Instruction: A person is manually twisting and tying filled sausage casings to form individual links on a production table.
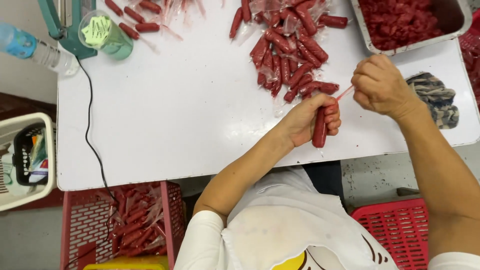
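- White cloth of the person's shirt fills the bottom of the head view at 6 o'clock, with both bare forearms reaching up from it toward the worktop.
- Left hand sits just right of centre, at the near edge of the white worktop; its fingers are curled tight around a red filled tube, which stands nearly upright in the fist with its lower end poking out below.
- Right hand lies at about 2 o'clock from the left hand, close beside it; its fingers are pinched closed on the thin clear plastic tail that runs from the top of the tube.
- A heap of finished red tubes in clear wrapping lies at 12 o'clock from the hands, its nearest pieces just beside the left hand.
- A metal tray of red filling sits at the top right corner, at 1 o'clock.
- A camouflage-patterned cloth lies at 3 o'clock, just beyond the right wrist.
- A green-lidded container and a teal machine stand at 10 o'clock, with a black cord trailing off the worktop.
- Under the worktop at 7 o'clock, a red crate holds more tubes; another red crate is at 5 o'clock.
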